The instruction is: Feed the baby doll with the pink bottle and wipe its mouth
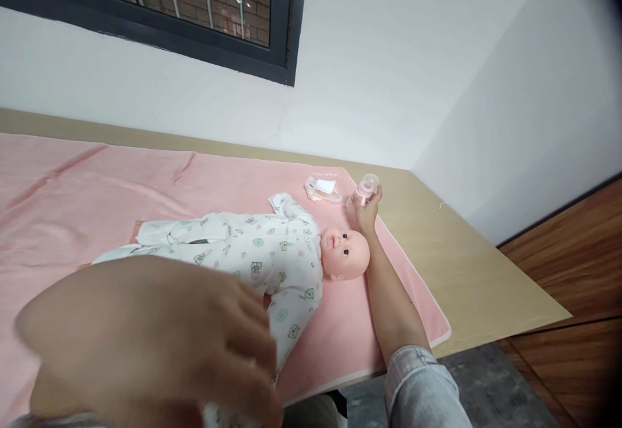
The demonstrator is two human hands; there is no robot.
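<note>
A baby doll [276,240] in white printed pyjamas lies on its back, head to the right. Beyond its head, my right hand [368,211] is closed around a baby bottle [363,190] with a pink collar and a clear dome cap. My right forearm passes close by the doll's head. Large and blurred in the foreground, my left hand [160,337] hovers in front of the doll's body, hiding part of it. Its fingers are loosely bent and somewhat apart, with nothing visible in them.
A pink blanket [87,182] covers most of the wooden tabletop [427,234]. Beside the bottle lies a small clear plastic packet [323,188] with a white label. White walls and a dark-framed window [286,26] stand behind. Wood-grain panels [573,266] are at the right.
</note>
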